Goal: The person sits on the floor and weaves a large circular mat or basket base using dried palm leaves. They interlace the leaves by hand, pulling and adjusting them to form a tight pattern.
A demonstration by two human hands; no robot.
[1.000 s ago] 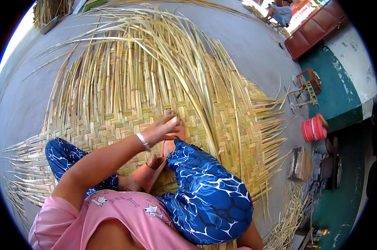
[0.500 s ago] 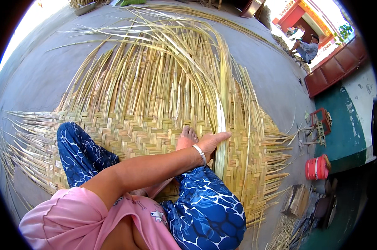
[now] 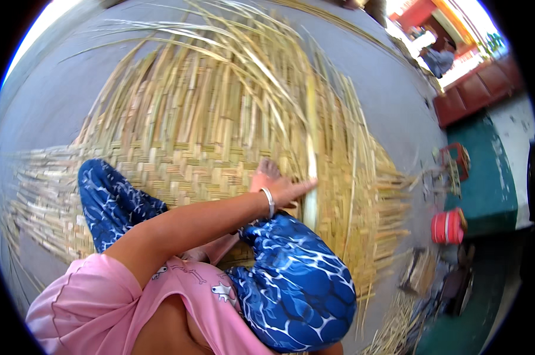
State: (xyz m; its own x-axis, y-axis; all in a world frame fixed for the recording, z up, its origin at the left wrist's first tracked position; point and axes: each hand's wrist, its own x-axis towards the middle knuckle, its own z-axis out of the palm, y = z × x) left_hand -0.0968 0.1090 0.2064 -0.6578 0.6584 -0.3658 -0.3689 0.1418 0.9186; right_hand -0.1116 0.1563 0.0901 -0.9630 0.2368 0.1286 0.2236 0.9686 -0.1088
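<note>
While the person sits on the grey floor (image 3: pixel 392 118) with legs in blue patterned trousers (image 3: pixel 291 278) folded over the work, the left hand (image 3: pixel 288 190) reaches across the body to a wide, pale strip (image 3: pixel 310 154). The fingers (image 3: pixel 306 184) are stretched out nearly flat and touch the strip near its lower part; whether the thumb closes round it from behind cannot be told, since the picture is blurred there. A silver bangle (image 3: pixel 269 202) sits on that wrist. The right hand is not in view.

The strip runs almost upright from just beside the knee, up over the woven mat (image 3: pixel 179 171) and on among the loose strands (image 3: pixel 220 77) that fan out unwoven toward the top of the view. The mat itself lies flat on the floor, its finished checked weave spreading to the left and under the person's legs, with frayed strip ends sticking out along its right edge (image 3: pixel 392 201). A bare foot (image 3: pixel 266 173) rests on the weave just left of the hand.

Well apart to the right, on the floor beside a green surface (image 3: pixel 486 183), stands a red bucket (image 3: pixel 448 226), with a small red frame (image 3: pixel 454 163) above it. A pink shirt (image 3: pixel 161 302) fills the lower left.
</note>
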